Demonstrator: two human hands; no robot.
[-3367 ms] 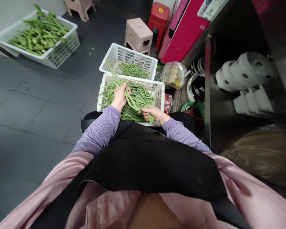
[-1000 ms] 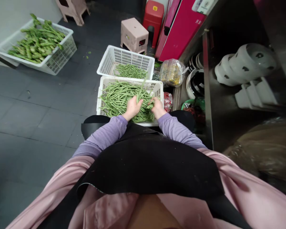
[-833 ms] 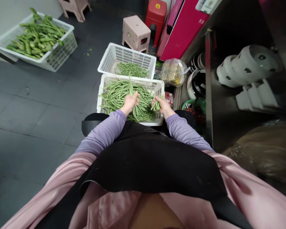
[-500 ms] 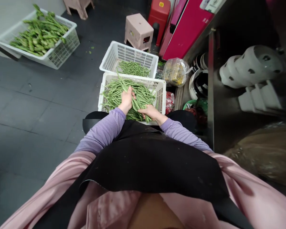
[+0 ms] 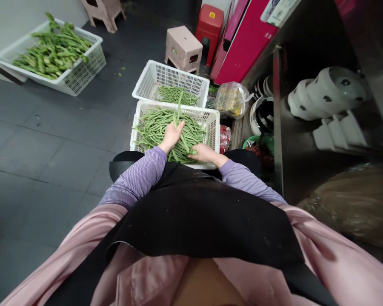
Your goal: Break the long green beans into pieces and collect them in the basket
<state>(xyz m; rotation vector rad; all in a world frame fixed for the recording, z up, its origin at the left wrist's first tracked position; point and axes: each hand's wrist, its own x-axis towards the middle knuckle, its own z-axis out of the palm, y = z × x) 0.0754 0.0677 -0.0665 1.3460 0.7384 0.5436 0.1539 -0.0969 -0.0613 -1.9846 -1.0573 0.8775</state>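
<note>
From here I see that the near basket (image 5: 213, 129) is plastic, the far pink panel (image 5: 245, 44) looks smooth and glossy, the right post (image 5: 277, 127) dull metal

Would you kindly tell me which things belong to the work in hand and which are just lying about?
In use:
green beans, in left hand and right hand
near white basket
probably far white basket, also holding beans

Apparently lying about:
thick green stalks
red stool
nearer pink stool
clear plastic bag
</note>
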